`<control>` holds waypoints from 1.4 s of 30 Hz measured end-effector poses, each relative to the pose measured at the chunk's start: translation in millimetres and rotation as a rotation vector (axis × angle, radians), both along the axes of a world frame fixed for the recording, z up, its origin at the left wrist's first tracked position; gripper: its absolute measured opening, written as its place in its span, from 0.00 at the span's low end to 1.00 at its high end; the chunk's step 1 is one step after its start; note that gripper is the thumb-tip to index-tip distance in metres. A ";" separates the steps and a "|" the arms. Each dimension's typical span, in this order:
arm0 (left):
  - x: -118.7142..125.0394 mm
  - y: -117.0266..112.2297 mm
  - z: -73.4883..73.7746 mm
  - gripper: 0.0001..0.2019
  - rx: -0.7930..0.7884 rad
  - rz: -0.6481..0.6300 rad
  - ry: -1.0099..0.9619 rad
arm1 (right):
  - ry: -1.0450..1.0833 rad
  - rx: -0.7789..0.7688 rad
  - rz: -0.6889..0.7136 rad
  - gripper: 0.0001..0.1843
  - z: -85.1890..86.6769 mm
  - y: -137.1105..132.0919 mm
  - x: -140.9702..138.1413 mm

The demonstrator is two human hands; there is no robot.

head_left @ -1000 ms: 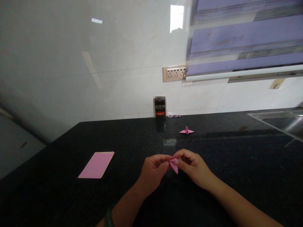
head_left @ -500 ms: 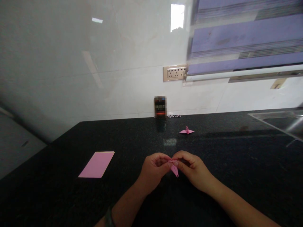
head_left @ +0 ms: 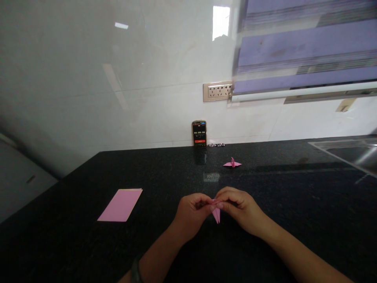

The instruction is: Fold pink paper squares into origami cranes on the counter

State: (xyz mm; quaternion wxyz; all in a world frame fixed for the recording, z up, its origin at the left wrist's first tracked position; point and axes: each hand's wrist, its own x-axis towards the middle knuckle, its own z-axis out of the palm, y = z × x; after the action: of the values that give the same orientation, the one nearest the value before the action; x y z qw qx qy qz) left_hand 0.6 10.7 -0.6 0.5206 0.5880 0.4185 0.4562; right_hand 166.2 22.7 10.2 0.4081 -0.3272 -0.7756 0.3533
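Above the front part of the dark countertop, a folded piece of pink origami paper [head_left: 216, 215] is pinched between both hands. My left hand [head_left: 193, 214] grips its left side with thumb and fingertips; my right hand [head_left: 240, 206] grips its right side the same way. Two narrow points of the paper hang down toward me, while its upper part is mostly hidden by the fingers. Beyond my right hand rests a finished pink paper crane [head_left: 232, 163], wings spread. To the left lies a stack of pink paper sheets [head_left: 120, 205].
A phone [head_left: 199, 134] with a timer on its screen leans upright against the tiled wall, a beaded strap [head_left: 216, 145] beside it. At the right back is a metal sink [head_left: 359, 151]. A socket panel [head_left: 218, 91] and a purple blind [head_left: 294, 51] are on the wall.
The folded paper has turned slightly, its points now hanging straighter down. My right hand has risen a little and my left has dropped slightly. Both keep their pinch.
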 end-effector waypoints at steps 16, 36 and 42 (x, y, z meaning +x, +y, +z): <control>7.9 -0.8 -2.9 0.07 -0.138 0.088 -0.109 | 0.114 -0.333 -0.159 0.07 -14.7 -4.7 -10.5; 6.2 0.5 -4.4 0.14 -0.096 0.013 -0.156 | 0.229 -0.550 -0.050 0.11 -13.6 -5.0 -12.4; 5.7 -1.1 0.2 0.13 -0.071 0.025 -0.101 | 0.167 -0.533 -0.002 0.14 -13.7 -4.6 -9.8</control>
State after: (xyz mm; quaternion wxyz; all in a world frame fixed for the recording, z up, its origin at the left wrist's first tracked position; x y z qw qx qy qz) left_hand 6.2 9.6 -0.4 0.5559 0.5402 0.4148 0.4766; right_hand 156.4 18.1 -3.5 0.3704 -0.3937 -0.6188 0.5700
